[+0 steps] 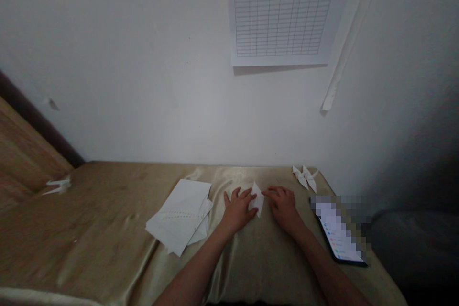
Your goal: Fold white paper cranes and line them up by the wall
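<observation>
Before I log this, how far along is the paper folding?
Done: two paper cranes lie beyond the right hand, and another crane lies far left. In hand: a pointed folded paper sits between the right hand and the left hand. Left: a stack of sheets beside the left hand, seemingly still unfolded.
</observation>
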`<state>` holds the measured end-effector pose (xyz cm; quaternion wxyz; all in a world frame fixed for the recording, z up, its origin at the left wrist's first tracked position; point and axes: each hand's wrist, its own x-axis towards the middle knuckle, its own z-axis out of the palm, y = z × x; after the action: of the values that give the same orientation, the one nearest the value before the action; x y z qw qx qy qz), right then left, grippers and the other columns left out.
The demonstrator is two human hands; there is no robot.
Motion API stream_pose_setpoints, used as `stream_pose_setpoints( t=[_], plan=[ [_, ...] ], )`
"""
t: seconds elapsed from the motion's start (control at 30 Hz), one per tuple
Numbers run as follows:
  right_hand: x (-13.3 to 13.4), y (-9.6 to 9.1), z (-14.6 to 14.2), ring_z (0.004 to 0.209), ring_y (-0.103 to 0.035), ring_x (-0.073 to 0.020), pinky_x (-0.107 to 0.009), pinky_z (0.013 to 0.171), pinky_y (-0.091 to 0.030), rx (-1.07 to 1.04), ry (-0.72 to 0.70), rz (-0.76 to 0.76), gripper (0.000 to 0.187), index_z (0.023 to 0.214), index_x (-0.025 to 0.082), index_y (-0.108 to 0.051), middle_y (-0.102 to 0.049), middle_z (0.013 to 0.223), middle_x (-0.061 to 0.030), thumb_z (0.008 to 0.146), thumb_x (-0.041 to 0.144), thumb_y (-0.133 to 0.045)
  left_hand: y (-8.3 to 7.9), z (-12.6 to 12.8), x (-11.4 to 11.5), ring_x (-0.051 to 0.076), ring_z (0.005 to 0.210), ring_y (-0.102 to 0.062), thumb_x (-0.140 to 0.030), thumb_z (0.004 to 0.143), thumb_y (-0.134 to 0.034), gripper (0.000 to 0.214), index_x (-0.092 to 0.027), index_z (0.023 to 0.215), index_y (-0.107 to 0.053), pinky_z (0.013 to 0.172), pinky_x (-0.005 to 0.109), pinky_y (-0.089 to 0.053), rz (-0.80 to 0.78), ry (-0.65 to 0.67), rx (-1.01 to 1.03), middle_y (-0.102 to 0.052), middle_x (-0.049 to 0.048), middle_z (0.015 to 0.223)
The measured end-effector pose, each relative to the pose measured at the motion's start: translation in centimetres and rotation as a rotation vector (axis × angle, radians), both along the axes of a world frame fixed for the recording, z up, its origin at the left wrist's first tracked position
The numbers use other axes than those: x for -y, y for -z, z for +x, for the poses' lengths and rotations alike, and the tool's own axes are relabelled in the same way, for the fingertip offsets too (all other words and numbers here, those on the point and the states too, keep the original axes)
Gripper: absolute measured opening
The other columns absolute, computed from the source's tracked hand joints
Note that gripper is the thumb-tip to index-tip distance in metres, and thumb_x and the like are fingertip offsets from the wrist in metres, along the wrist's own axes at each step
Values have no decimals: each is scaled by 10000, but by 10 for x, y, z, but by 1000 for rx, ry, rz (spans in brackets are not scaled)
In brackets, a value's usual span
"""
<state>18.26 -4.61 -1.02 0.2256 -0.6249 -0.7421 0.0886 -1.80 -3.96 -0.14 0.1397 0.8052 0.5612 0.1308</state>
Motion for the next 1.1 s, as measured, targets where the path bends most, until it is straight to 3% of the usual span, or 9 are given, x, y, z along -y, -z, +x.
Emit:
stream_pose_setpoints(
  t=[0.1, 0.23, 0.37, 0.5, 0.63, 0.8, 0.93, 1.1],
  plan=[
    [-2, 0, 2, 1301, -411, -258, -516, 1102, -245, 45, -1, 1, 515, 1275, 412, -622, -536, 1433, 4, 881, 123, -461, -2, 0, 0, 351, 1469, -243, -324, 906, -568, 507, -472, 1384, -487, 1093, 790, -23, -38, 73, -1, -470, -40, 1522],
    [-1, -2, 3, 1356, -371, -294, -646, 1116, -153, 79, -51, -47, 493, 1228, 436, -646, -525, 1459, 30, 878, 137, -472, -5, 3, 3, 319, 1451, -290, -257, 913, -557, 431, -471, 1287, -579, 1111, 766, -50, -28, 71, 26, -464, -61, 1524],
    [-1, -4, 4, 1375, -372, -306, -726, 1107, -9, 60, -78, -65, 400, 1180, 420, -678, -625, 1350, 6, 913, 204, -473, -4, 3, 4, 315, 1405, -353, -355, 903, -614, 293, -405, 1189, -653, 1122, 747, -79, 17, 30, 72, -508, -37, 1490],
    [-1, -7, 6, 1364, -392, -298, -721, 1110, 17, 67, -60, -37, 327, 1129, 406, -702, -674, 1263, 0, 915, 244, -515, -2, 2, 4, 350, 1401, -340, -484, 812, -710, 425, -395, 1222, -636, 1108, 768, -60, 32, 65, 66, -519, -19, 1479],
    [3, -11, 5, 1328, -412, -294, -683, 1134, 1, 77, -53, -24, 296, 1153, 387, -695, -688, 1187, -18, 893, 291, -592, -1, -1, 3, 328, 1411, -327, -305, 870, -633, 416, -431, 1265, -612, 1122, 743, -89, 31, 48, 36, -467, -37, 1518],
    [7, -13, 2, 1329, -391, -288, -631, 1162, -23, 81, -105, 5, 295, 1136, 407, -702, -627, 1306, 0, 866, 304, -642, -5, -3, 1, 326, 1425, -303, -180, 884, -534, 516, -480, 1301, -582, 1122, 740, -104, 34, 22, 18, -423, -60, 1546],
    [6, -9, 2, 1361, -375, -289, -631, 1170, 6, 48, -145, 74, 245, 1073, 376, -730, -620, 1337, 13, 870, 278, -635, -7, -3, 2, 325, 1426, -299, -144, 868, -529, 550, -481, 1299, -586, 1122, 738, -105, 29, 24, 11, -411, -61, 1553],
    [4, -4, 5, 1324, -461, -278, -696, 1139, 71, 7, -197, 108, 239, 1067, 358, -726, -728, 1150, 6, 911, 258, -574, -3, -5, -3, 322, 1401, -329, -246, 881, -610, 422, -472, 1238, -631, 1123, 730, -100, 58, 39, 59, -457, -70, 1523]
  ],
)
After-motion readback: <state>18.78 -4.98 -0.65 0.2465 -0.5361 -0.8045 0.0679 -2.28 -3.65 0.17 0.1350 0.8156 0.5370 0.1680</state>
